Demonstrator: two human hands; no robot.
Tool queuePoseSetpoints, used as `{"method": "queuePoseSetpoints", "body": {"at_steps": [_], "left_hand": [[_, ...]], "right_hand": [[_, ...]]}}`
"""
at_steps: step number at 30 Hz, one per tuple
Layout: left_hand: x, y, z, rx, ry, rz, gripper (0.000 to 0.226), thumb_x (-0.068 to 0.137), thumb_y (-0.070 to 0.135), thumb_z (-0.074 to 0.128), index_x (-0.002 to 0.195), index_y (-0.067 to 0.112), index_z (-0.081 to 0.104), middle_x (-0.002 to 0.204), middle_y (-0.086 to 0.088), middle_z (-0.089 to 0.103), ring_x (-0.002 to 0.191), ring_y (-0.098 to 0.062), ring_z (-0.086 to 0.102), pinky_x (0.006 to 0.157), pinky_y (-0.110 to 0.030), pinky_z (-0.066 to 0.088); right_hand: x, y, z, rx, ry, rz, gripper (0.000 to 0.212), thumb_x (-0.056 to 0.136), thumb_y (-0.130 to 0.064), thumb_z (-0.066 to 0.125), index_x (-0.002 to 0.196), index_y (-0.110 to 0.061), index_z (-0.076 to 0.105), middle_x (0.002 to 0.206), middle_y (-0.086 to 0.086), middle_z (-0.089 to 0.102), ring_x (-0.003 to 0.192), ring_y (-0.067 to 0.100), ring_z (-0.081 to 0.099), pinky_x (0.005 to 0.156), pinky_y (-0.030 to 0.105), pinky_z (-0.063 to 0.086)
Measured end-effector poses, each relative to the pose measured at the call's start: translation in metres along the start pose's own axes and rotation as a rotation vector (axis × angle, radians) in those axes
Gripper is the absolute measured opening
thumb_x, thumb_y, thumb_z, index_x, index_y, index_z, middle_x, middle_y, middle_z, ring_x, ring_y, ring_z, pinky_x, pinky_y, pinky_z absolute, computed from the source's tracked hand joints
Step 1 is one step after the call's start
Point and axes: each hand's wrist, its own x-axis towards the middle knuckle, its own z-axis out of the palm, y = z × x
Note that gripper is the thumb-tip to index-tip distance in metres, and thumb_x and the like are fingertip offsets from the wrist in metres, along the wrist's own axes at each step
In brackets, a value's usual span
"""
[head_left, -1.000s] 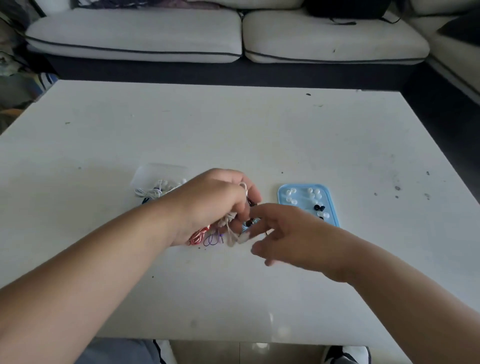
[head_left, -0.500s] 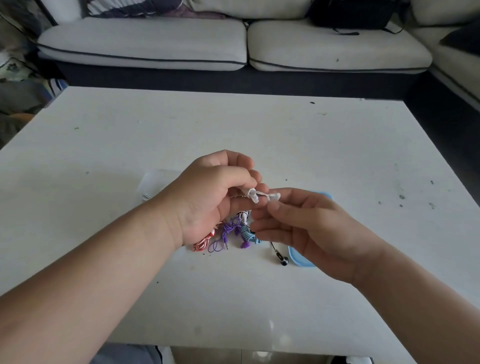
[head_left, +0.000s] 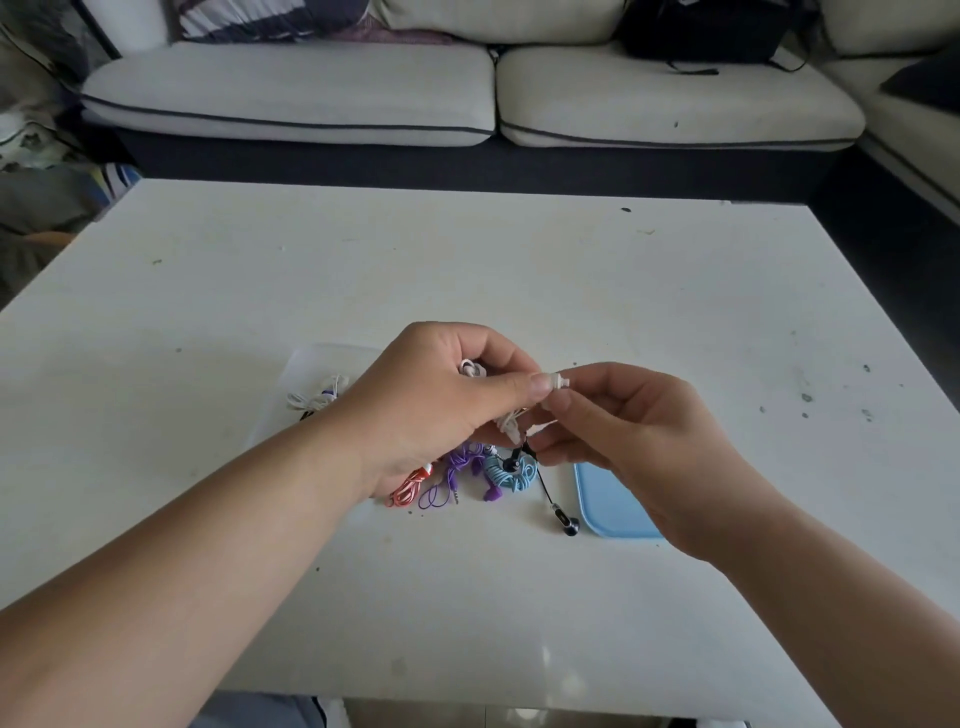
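Above the bench (head_left: 467, 270), nearer its front edge, the left hand (head_left: 441, 410) grasps a bundle of white earphones (head_left: 470, 369), with loose cord spilling below its fingers. Its thumb and the right hand (head_left: 628, 441) pinch one white earbud (head_left: 558, 382) between them. Under the hands lie red earphones (head_left: 408, 488), purple earphones (head_left: 462, 462), light-blue earphones (head_left: 511, 475) and a black earbud (head_left: 569, 526), which lies just beside a blue tray (head_left: 613, 504). A clear bag (head_left: 317, 400) lies behind the left wrist, toward the left edge.

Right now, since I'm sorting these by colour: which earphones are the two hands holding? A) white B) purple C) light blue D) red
A: the left hand and right hand both pinch the white earphones; the red coil, purple coil and light-blue coil lie on the table.
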Motion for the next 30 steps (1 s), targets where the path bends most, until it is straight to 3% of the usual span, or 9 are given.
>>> {"method": "queuePoseSetpoints", "body": {"at_steps": [2, 5, 8, 13, 20, 24, 30], "left_hand": [[0.001, 0.000, 0.000, -0.061, 0.006, -0.015, 0.012, 0.086, 0.013, 0.083, 0.096, 0.009, 0.078, 0.085, -0.010, 0.074, 0.073, -0.024, 0.074, 0.069, -0.032, 0.063], [0.003, -0.001, 0.002, -0.101, -0.013, -0.024, 0.018, 0.089, 0.011, 0.079, 0.106, 0.012, 0.079, 0.097, -0.013, 0.077, 0.084, -0.030, 0.078, 0.074, -0.033, 0.064], [0.004, -0.001, 0.004, -0.137, -0.041, -0.032, 0.014, 0.090, 0.013, 0.078, 0.103, 0.009, 0.079, 0.091, -0.014, 0.077, 0.076, -0.024, 0.074, 0.074, -0.033, 0.063], [0.006, -0.004, 0.006, -0.203, -0.008, -0.028, 0.013, 0.091, 0.009, 0.076, 0.102, 0.004, 0.072, 0.090, -0.013, 0.076, 0.079, -0.020, 0.075, 0.068, -0.029, 0.061], [0.009, -0.007, 0.008, -0.198, 0.038, 0.024, 0.013, 0.089, 0.009, 0.078, 0.102, 0.009, 0.075, 0.083, -0.005, 0.076, 0.077, -0.015, 0.074, 0.069, -0.029, 0.061], [0.007, -0.009, 0.013, -0.122, 0.038, 0.048, 0.011, 0.087, 0.012, 0.081, 0.097, 0.016, 0.080, 0.093, -0.008, 0.078, 0.080, -0.015, 0.074, 0.069, -0.027, 0.061], [0.010, -0.011, 0.014, -0.012, 0.114, 0.108, 0.009, 0.090, 0.014, 0.080, 0.098, 0.017, 0.079, 0.084, -0.001, 0.079, 0.075, -0.011, 0.073, 0.068, -0.019, 0.058]], "right_hand": [[0.000, -0.002, -0.001, 0.095, 0.010, 0.010, 0.017, 0.092, -0.005, 0.069, 0.107, 0.005, 0.071, 0.095, 0.024, 0.077, 0.086, 0.037, 0.075, 0.077, 0.034, 0.062], [0.001, -0.004, -0.003, 0.150, 0.019, 0.014, 0.023, 0.080, -0.016, 0.076, 0.096, 0.001, 0.074, 0.084, 0.017, 0.075, 0.073, 0.027, 0.071, 0.070, 0.032, 0.060], [0.003, -0.004, -0.006, 0.212, 0.013, 0.034, 0.020, 0.076, -0.017, 0.076, 0.090, -0.002, 0.076, 0.078, 0.013, 0.072, 0.067, 0.022, 0.068, 0.066, 0.030, 0.059], [0.006, -0.003, -0.010, 0.339, -0.025, 0.058, 0.028, 0.079, -0.011, 0.070, 0.104, 0.003, 0.074, 0.084, 0.013, 0.073, 0.070, 0.018, 0.069, 0.070, 0.028, 0.060], [0.007, -0.002, -0.013, 0.200, -0.003, 0.070, 0.031, 0.076, -0.018, 0.075, 0.100, 0.001, 0.077, 0.083, 0.015, 0.069, 0.072, 0.022, 0.066, 0.070, 0.029, 0.059], [0.006, 0.001, -0.010, 0.116, 0.018, 0.052, 0.011, 0.091, -0.003, 0.070, 0.099, 0.002, 0.076, 0.079, 0.013, 0.073, 0.071, 0.023, 0.066, 0.069, 0.027, 0.058], [0.007, -0.003, -0.009, 0.208, 0.017, 0.109, 0.013, 0.089, -0.001, 0.070, 0.098, 0.004, 0.077, 0.087, 0.017, 0.076, 0.069, 0.021, 0.068, 0.068, 0.029, 0.060]]}}
